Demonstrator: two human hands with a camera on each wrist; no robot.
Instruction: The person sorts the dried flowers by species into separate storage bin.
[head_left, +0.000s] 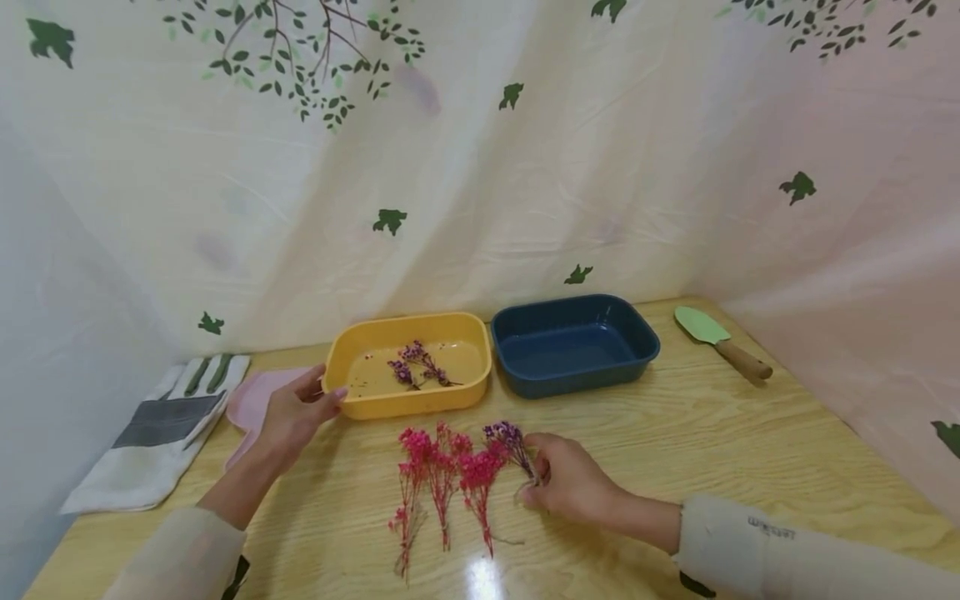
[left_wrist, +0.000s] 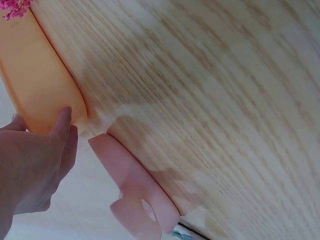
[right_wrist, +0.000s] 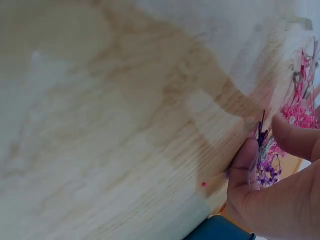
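My left hand (head_left: 294, 421) grips the left end of a yellow tray (head_left: 416, 405), its thumb and fingers at the rim. Sprigs of purple dried flowers (head_left: 420, 362) lie inside that tray. In the right wrist view, my right hand (right_wrist: 280, 185) pinches a small bunch of purple dried flowers (right_wrist: 267, 167) by its stems between thumb and fingers. Just left of this hand in the head view, three bunches of pink dried flowers (head_left: 482, 471) lie side by side on the wooden table (head_left: 637, 467).
A dark blue tray (head_left: 573, 379) stands right beside the yellow one. Farther right lies a green trowel (head_left: 701, 325) with a wooden handle. On the left are a pink dustpan-like piece (head_left: 251, 404) and a folded striped cloth (head_left: 161, 425). A printed curtain (head_left: 487, 167) hangs behind the table.
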